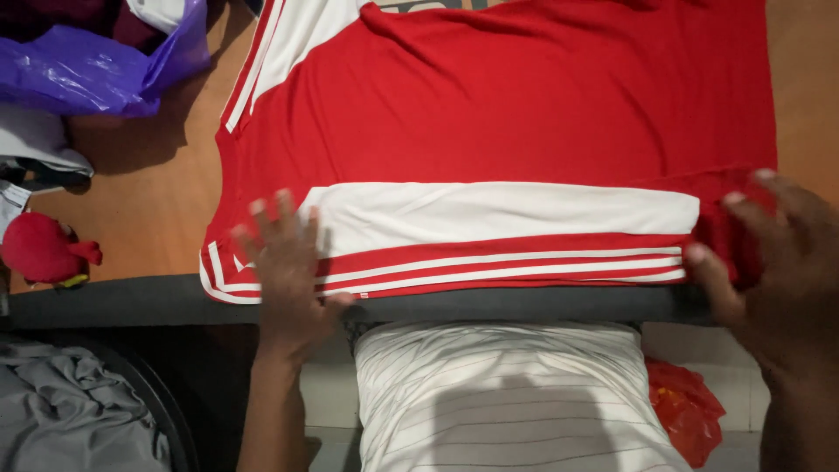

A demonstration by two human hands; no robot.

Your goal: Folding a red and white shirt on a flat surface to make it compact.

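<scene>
A red sports shirt (524, 105) with white panels and white stripes lies spread flat on a wooden table (149, 192), its folded edge along the near side. My left hand (284, 262) rests flat on the shirt's near left corner, fingers spread. My right hand (769, 253) pinches the shirt's near right edge, with red fabric bunched between thumb and fingers. I wear a white striped shirt (507, 393), visible below the table's dark front edge (131, 301).
A purple plastic bag (96, 61) lies at the table's far left, with white cloth (35, 149) beneath it. A red plush toy (44, 249) sits at the left edge. Grey fabric (61, 411) lies at lower left, an orange-red bag (690, 406) at lower right.
</scene>
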